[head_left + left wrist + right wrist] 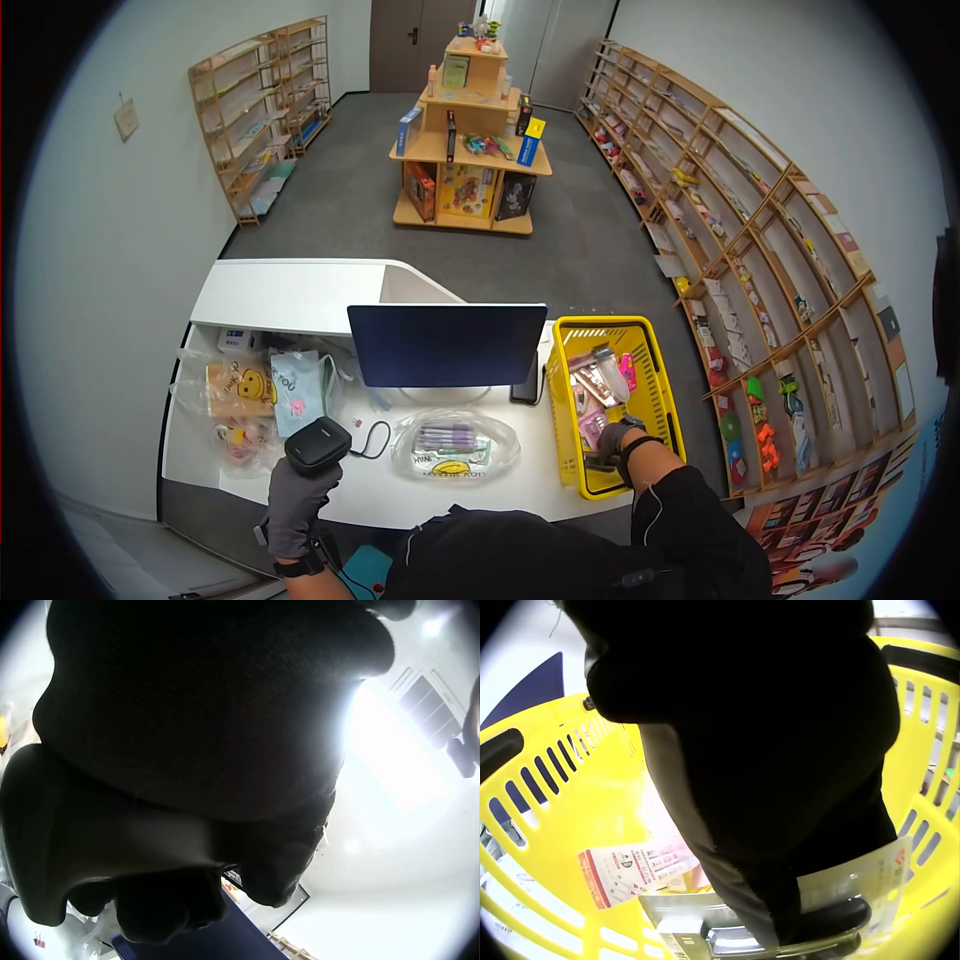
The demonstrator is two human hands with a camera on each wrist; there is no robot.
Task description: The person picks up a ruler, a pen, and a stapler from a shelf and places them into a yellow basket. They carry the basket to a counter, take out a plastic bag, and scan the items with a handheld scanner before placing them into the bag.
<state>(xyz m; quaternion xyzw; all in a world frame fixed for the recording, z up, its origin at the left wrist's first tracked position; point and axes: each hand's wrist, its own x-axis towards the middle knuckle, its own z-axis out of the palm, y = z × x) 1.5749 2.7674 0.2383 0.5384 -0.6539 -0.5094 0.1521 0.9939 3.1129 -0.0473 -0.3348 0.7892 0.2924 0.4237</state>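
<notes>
My gloved left hand grips a black handheld barcode scanner above the left part of the white desk. In the left wrist view the scanner's handle runs under the dark glove, with fingertips curled beneath it. My gloved right hand reaches into the yellow shopping basket. Down there it pinches a clear flat package, whose contents are partly hidden behind the fingers. A white and red printed pack lies beside it. Pink and clear packaged goods lie farther back in the basket.
A monitor stands mid-desk. In front of it lies a clear plastic bag with purple items inside. More bagged goods and a light blue bag lie at the left. A black device sits by the basket. Shelves line the right wall.
</notes>
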